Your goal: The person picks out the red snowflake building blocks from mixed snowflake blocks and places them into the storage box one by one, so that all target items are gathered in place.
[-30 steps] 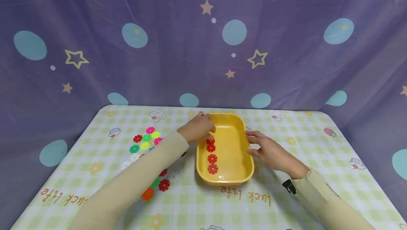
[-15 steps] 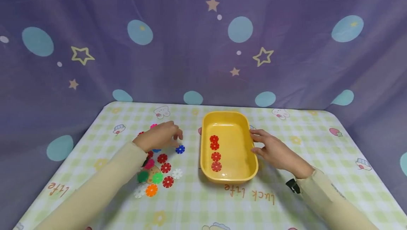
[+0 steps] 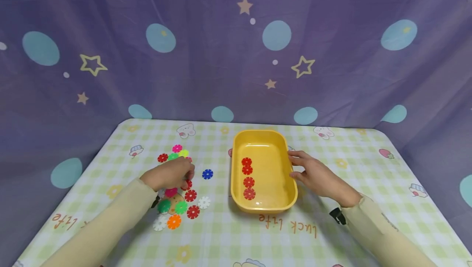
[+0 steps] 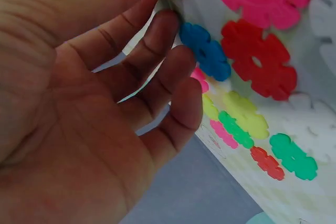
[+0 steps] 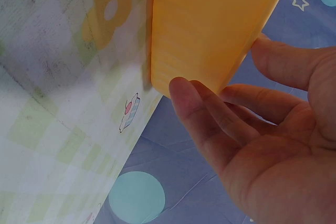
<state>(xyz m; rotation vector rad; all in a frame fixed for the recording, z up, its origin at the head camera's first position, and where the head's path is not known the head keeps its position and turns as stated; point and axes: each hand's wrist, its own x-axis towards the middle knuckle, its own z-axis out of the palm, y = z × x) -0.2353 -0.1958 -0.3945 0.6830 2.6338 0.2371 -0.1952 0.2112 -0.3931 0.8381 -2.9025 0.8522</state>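
Red disc (image 3: 188, 184) — at half-curled left hand (image 3: 170, 174)

Yellow tray (image 3: 271, 176), open side up
On my feed, four red notched discs (image 3: 248, 182) line its left side inside; I see a partly hidden red disc (image 3: 189, 184) outside, left of the tray

Ylw tray (image 3: 271, 172) (grn/wht chkd cloth (image 3: 221, 242))

Have both arms (image 3: 107, 220) stretched forward, left hand (image 3: 167, 174) low with fingers (image 4: 184, 103) bent, right hand (image 3: 313, 174) with thumb (image 5: 286, 64) spread from fingers.
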